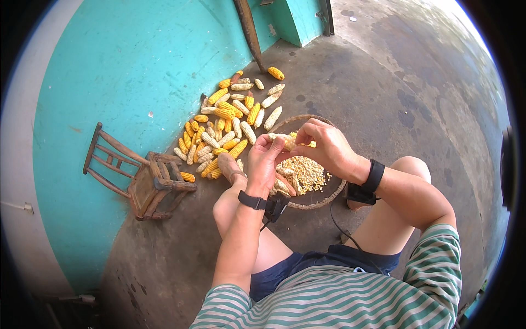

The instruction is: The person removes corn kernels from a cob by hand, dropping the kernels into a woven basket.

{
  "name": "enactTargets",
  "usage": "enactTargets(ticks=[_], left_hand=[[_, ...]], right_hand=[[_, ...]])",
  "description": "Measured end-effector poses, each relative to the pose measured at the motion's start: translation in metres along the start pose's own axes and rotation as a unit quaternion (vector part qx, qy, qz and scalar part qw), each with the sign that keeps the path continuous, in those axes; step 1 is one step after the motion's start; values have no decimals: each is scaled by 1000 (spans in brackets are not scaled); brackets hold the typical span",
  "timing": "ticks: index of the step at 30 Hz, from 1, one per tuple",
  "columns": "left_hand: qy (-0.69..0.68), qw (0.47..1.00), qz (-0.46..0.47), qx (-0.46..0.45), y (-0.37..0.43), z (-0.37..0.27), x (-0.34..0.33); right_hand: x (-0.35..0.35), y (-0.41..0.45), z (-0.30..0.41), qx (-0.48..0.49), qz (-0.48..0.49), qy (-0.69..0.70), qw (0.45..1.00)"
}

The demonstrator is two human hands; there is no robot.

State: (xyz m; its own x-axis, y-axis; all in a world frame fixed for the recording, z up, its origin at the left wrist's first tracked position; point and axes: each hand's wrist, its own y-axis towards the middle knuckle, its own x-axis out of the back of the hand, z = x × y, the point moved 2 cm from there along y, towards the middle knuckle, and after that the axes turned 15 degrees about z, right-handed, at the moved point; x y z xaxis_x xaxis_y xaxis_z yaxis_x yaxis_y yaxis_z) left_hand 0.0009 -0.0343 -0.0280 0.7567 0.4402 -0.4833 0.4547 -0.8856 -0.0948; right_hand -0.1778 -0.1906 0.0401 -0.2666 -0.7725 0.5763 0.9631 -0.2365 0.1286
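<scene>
A pale corn cob (pixel 289 142) is gripped in my left hand (pixel 265 158), above a round woven basket (pixel 337 192). My right hand (pixel 326 148) is at the cob's right end, its thumb and fingers pressed against it. Loose corn kernels (pixel 308 174) are heaped in the basket, with several cobs (pixel 285 185) at its left side, partly behind my left hand. Whether the fingers of my right hand hold any kernels is too small to tell.
Yellow and white corn cobs (pixel 230 115) lie piled by the turquoise wall (pixel 135 61). A small wooden chair (pixel 146 185) stands left of my foot. A wooden pole (pixel 248 31) leans near the pile. A black cable (pixel 343 230) hangs from my right wrist strap.
</scene>
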Motion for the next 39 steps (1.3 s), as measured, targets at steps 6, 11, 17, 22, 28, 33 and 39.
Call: enactTargets(ticks=[6,11,17,22,28,33,39], left_hand=[[-13,1000,22,-10,1,-4,-2],[-3,1000,24,-15,2,-2,4],[-27,999,-12,17,3,0,-1],[-24,998,-37,40,3,-3,1],[-18,998,-57,25,7,-4,7],[-11,998,-60,13,6,-1,12],[41,998,-45,-21,2,-1,2]], right_hand=[[5,1,-10,-36,37,112,992],[5,3,-8,-44,56,118,990],[0,-3,-1,8,6,41,999],[-3,-2,5,-6,1,70,997],[-2,2,-4,21,-16,6,1000],[1,1,-2,13,-16,-24,1000],[0,1,-3,17,-7,-15,1000]])
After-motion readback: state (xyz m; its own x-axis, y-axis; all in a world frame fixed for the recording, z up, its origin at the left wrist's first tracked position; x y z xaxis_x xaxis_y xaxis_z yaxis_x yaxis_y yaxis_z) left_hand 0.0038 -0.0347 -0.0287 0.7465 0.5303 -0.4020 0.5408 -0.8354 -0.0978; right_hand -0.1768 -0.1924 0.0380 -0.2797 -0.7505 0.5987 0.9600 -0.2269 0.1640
